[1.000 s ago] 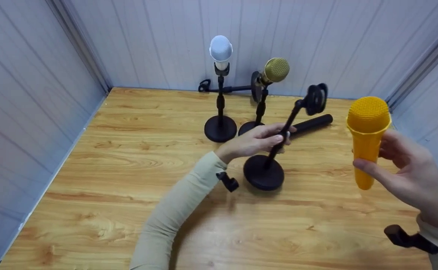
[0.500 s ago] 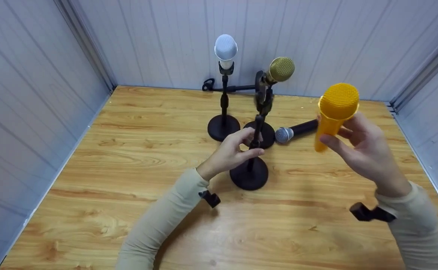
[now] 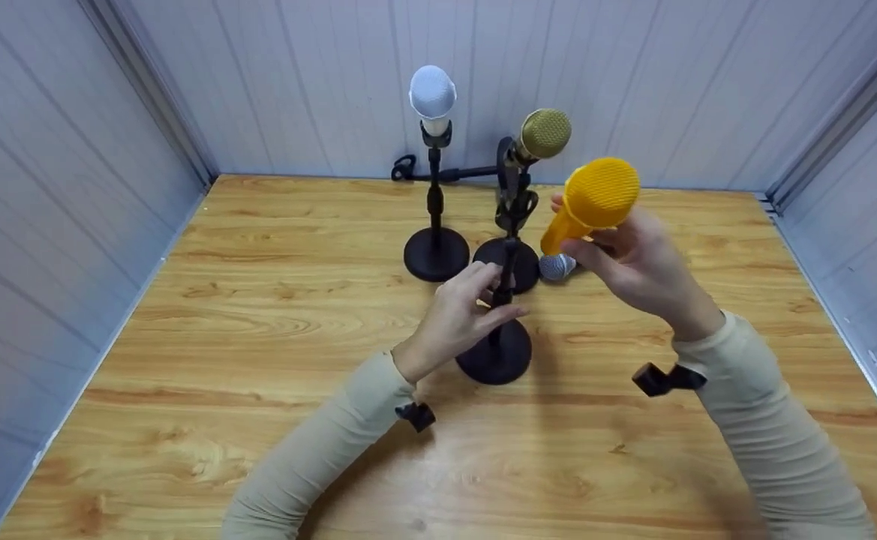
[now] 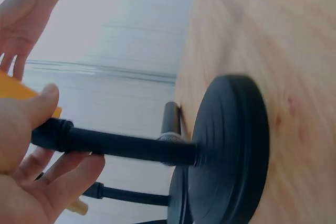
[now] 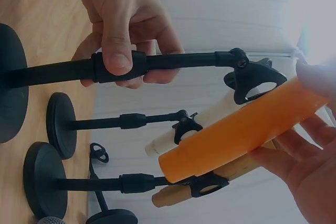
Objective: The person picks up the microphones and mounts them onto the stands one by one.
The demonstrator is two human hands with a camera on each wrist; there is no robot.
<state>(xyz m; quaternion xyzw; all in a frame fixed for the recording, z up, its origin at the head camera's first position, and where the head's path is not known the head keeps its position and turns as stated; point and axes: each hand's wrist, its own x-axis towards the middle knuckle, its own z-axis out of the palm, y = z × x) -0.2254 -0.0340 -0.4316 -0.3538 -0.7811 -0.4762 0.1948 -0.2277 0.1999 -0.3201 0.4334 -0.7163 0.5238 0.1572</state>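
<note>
My left hand (image 3: 453, 319) grips the pole of a black microphone stand (image 3: 494, 364), whose round base is on the wooden table. Seen from the right wrist, the thumb and fingers wrap the pole's collar, and the stand's clip (image 5: 252, 81) holds nothing. A yellow microphone (image 3: 602, 193) is pinched by my right hand (image 3: 648, 274), its mesh head up and its handle slanting down left. That handle (image 5: 236, 129) looks orange in the right wrist view, close beside the clip; whether they touch, I cannot tell.
Behind stand a white microphone (image 3: 432, 91) and a gold microphone (image 3: 546, 133), each in a stand. A black microphone with a silver head (image 3: 557, 267) lies at the right, partly hidden by my right hand. Another stand (image 3: 457, 174) lies along the back wall.
My right hand has carried the yellow microphone leftward toward the held stand, tilting its handle left. My left hand has brought the tilted stand upright and slightly left.
</note>
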